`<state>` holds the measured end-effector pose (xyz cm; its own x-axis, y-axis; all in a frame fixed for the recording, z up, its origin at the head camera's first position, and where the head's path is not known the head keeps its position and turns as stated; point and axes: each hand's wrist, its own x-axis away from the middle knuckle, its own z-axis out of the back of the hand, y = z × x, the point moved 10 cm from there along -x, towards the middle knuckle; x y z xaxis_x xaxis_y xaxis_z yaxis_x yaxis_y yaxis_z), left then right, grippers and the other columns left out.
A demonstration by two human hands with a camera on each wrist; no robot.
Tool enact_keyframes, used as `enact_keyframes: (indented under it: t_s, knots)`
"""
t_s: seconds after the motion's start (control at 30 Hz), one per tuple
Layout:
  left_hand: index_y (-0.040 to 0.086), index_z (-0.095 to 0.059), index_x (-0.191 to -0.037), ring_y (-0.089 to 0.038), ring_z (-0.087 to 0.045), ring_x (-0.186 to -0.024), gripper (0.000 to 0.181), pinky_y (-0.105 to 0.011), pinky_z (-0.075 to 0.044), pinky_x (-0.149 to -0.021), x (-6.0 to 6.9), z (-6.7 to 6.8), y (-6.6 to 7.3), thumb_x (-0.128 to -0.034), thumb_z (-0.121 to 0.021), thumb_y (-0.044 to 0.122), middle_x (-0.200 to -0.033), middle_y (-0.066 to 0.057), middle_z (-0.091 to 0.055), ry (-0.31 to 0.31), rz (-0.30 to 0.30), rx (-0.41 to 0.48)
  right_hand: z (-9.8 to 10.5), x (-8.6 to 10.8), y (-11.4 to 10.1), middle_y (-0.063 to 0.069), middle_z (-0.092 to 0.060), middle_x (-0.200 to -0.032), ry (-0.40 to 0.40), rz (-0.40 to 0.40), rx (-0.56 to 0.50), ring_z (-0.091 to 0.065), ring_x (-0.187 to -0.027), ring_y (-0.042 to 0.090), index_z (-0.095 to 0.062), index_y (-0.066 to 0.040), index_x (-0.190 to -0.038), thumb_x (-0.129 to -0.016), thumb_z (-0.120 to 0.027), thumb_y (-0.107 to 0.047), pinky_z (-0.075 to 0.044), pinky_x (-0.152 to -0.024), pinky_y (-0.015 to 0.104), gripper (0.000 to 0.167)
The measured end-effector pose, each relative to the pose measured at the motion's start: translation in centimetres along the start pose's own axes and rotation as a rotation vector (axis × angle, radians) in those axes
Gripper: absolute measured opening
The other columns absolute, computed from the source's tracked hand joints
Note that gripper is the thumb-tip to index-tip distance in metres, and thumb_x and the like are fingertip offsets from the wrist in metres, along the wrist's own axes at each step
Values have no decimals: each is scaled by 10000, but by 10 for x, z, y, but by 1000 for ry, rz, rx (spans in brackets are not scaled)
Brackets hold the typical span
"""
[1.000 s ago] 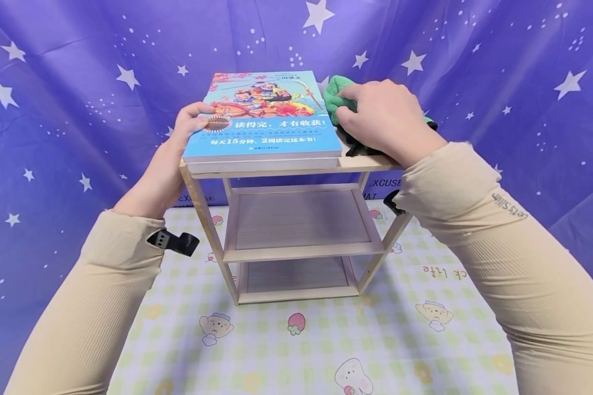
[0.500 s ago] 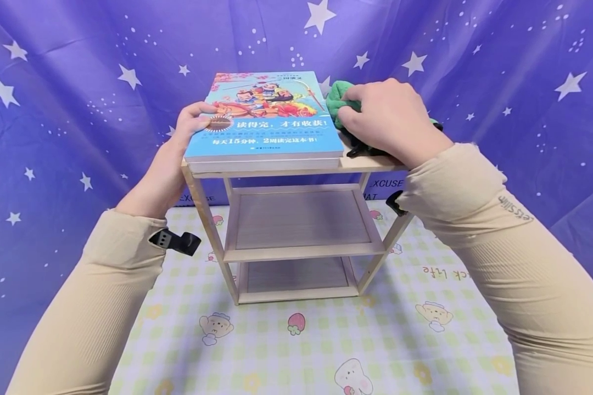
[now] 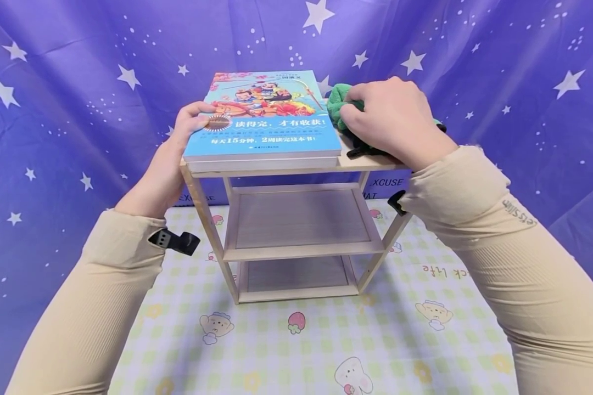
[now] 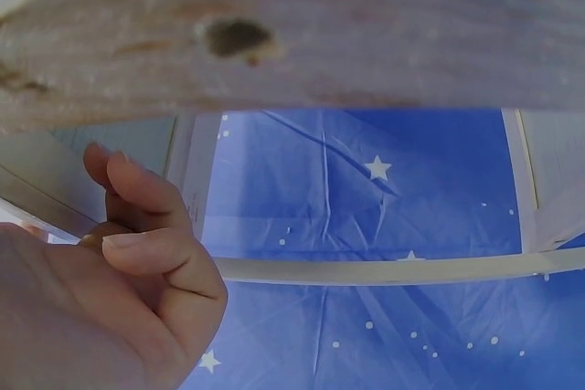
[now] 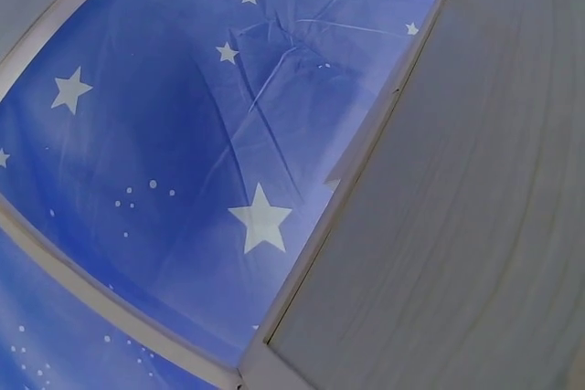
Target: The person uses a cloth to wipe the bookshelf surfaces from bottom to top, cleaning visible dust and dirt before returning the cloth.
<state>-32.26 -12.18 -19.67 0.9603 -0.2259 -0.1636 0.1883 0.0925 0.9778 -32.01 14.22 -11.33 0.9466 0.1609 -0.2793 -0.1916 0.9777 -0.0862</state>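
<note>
A light wooden three-tier shelf (image 3: 303,255) stands before me, and a thick blue book (image 3: 264,134) with an illustrated cover lies on the left of its top. My left hand (image 3: 178,137) holds the book's left edge, thumb and a finger on the cover's side. In the left wrist view several fingers of the left hand (image 4: 155,253) are curled beside the shelf. My right hand (image 3: 392,115) grips a bunched green cloth (image 3: 337,104) with black parts, on the top board right of the book. The right wrist view shows no hand.
The shelf stands on a checked tablecloth (image 3: 296,356) printed with cartoon figures. A purple-blue curtain (image 3: 104,120) with white stars hangs close behind. The middle tier (image 3: 303,219) lies below the top board.
My right hand has shifted slightly to the right and down with the green cloth. My left hand, the book and the shelf stay in place.
</note>
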Motion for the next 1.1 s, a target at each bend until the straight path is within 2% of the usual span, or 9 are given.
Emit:
enact_keyframes:
  t_s: [0.1,0.23,0.43,0.6,0.67,0.8,0.93,1.1]
  knots:
    - [401,-399,-1275,-292,-395,-1318,298,-383,-304,-1012,-1,0,-1,-996,-408,506,-1500,-28,-400,5,1,3,2,2,1,120,-677,-1080,21,5,-10,-562,-864,332,-642,-228,-1313,-954,-345,-296,-425,-661,458,471]
    - [395,-401,-1289,-315,-372,-1332,319,-414,-301,-1034,-1,0,-1,-989,-423,500,-1547,-59,-311,10,-1,15,5,5,2,121,-687,-1062,49,16,-14,-561,-822,326,-654,-226,-1299,-956,-335,-288,-419,-624,447,473]
    - [402,-392,-1286,-289,-391,-1328,312,-388,-301,-1024,0,0,0,-995,-409,511,-1502,-31,-397,6,2,-9,10,10,1,124,-663,-911,71,43,-13,-553,-782,314,-691,-195,-1182,-952,-328,-253,-389,-619,413,433]
    - [389,-387,-1290,-297,-377,-1334,314,-392,-302,-1028,-1,-1,1,-997,-409,498,-1515,-44,-359,8,-3,-4,13,13,0,122,-594,-788,65,60,-20,-510,-737,295,-693,-177,-1137,-946,-328,-237,-359,-608,382,416]
    - [392,-386,-1291,-302,-377,-1326,314,-389,-309,-1019,-1,0,1,-996,-408,496,-1522,-47,-333,10,-3,-5,15,15,0,119,-583,-779,64,65,-24,-497,-725,290,-696,-175,-1123,-944,-331,-236,-349,-603,375,411]
    - [392,-393,-1275,-290,-394,-1316,296,-365,-308,-1003,-1,0,1,-999,-408,497,-1504,-40,-374,9,-7,0,17,20,-1,115,-600,-794,65,74,-30,-494,-716,285,-703,-176,-1091,-944,-337,-238,-341,-599,368,399]
    - [389,-397,-1254,-276,-405,-1322,271,-357,-298,-1003,0,-1,2,-1004,-405,495,-1485,-30,-425,3,-12,9,18,25,-1,98,-589,-731,74,83,-33,-492,-679,280,-706,-180,-1055,-945,-344,-239,-339,-585,364,384]
    - [400,-394,-1268,-289,-373,-1331,285,-378,-295,-1015,0,-2,2,-1000,-402,495,-1520,-48,-356,10,-5,1,19,31,-1,93,-618,-765,82,90,-44,-492,-672,275,-715,-186,-1074,-951,-354,-248,-338,-589,362,386]
